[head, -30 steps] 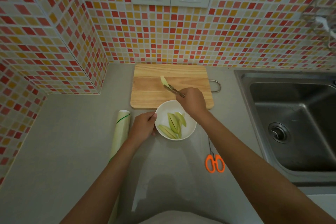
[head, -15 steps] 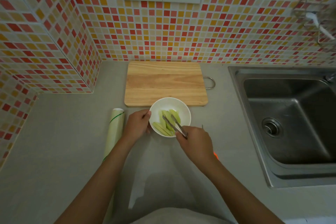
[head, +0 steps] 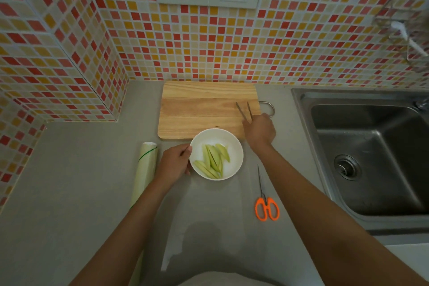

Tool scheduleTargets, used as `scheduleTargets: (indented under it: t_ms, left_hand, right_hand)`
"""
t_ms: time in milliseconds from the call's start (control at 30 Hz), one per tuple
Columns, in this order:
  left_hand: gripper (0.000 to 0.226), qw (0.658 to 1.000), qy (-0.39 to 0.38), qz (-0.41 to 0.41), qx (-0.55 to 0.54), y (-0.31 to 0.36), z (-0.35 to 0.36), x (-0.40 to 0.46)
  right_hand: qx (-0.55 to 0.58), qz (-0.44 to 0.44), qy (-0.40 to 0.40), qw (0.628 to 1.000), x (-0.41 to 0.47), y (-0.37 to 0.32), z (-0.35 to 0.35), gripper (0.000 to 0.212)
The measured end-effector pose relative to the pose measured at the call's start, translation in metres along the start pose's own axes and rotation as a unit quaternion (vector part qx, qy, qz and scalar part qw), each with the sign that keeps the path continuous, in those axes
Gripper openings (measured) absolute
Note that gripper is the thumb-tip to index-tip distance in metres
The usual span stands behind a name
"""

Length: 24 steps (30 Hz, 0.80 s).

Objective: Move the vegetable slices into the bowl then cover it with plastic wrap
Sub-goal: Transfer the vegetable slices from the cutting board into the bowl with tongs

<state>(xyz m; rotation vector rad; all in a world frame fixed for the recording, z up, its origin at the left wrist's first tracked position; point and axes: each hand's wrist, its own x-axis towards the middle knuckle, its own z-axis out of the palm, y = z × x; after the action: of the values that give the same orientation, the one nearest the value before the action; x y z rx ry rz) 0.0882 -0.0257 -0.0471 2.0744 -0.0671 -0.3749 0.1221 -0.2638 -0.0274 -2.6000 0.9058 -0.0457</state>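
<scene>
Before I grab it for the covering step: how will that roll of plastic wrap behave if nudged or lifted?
The roll of plastic wrap lies on its side on the flat counter, so a sideways nudge would probably set it rolling. It looks long and slim, likely light and stiff enough to lift one-handed. Its smooth surface may be slippery.
</scene>
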Motion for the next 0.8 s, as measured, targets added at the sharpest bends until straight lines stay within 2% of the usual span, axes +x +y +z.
scheduleTargets:
  t_ms: [167, 500, 567, 667, 800]
  left_hand:
    - [0.033, 1.0, -0.004, 0.004, 0.003, -0.003, 0.001, 0.002]
    - [0.031, 1.0, -0.004, 0.001, 0.005, -0.003, 0.0, 0.003]
    - [0.031, 1.0, -0.002, 0.0, 0.006, -0.004, 0.0, 0.003]
    - [0.03, 1.0, -0.002, -0.002, -0.002, -0.004, 0.0, 0.002]
    - [0.03, 1.0, 0.002, 0.001, -0.002, -0.003, 0.001, 0.001]
  right_hand:
    - [-0.049, -0.018, -0.032, 0.998, 0.013, -0.003, 0.014, 0.041]
    - [-0.058, -0.027, -0.049, 0.997, 0.02, -0.002, 0.01, 0.048]
    - [-0.03, -0.034, -0.03, 0.999, 0.013, -0.001, 0.006, 0.049]
    - [0.075, -0.061, -0.012, 0.995, -0.009, 0.008, 0.0, 0.044]
    - [0.154, -0.089, -0.124, 0.976, -0.046, 0.026, -0.003, 0.05]
